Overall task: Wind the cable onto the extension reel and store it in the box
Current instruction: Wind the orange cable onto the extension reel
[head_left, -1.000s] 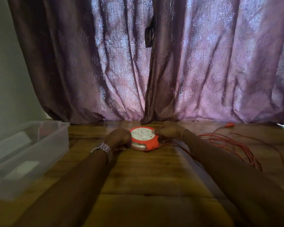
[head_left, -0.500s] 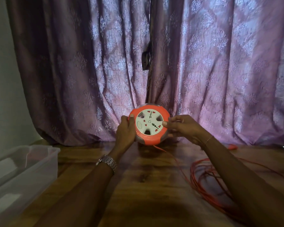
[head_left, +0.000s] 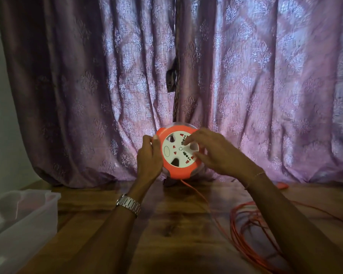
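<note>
With the round orange plastic extension reel with its white socket face (head_left: 179, 153) now lifted clear of the brown wooden table (head_left: 166, 234) and held upright, face toward me, in front of the patterned purple curtain (head_left: 246, 86), the setup has changed: a second ago it lay flat on the tabletop, half a second ago it was already raised. My left hand (head_left: 150, 158) is clamped on the reel's left rim, thumb over the orange edge. My right hand (head_left: 212, 153) has moved from the right rim onto the white face; its fingertips (head_left: 187, 142) rest there, spread and slightly bent, not closed around anything. Whether they are seated in a winding recess I cannot tell.

Thin orange cable (head_left: 244, 232) leaves the bottom of the reel, drops to the table and runs to a loose tangle of loops on my right. Almost all of it appears unwound. A small orange piece near the curtain, far right (head_left: 282, 185), may be the plug; too blurred to confirm.

Clear plastic storage box (head_left: 50, 206) sits at the left table edge, well apart from the reel.

Judgement: pick-up done, winding about to begin; left hand braces, right should turn the face. Risk: the tangle may snag as it feeds in
</note>
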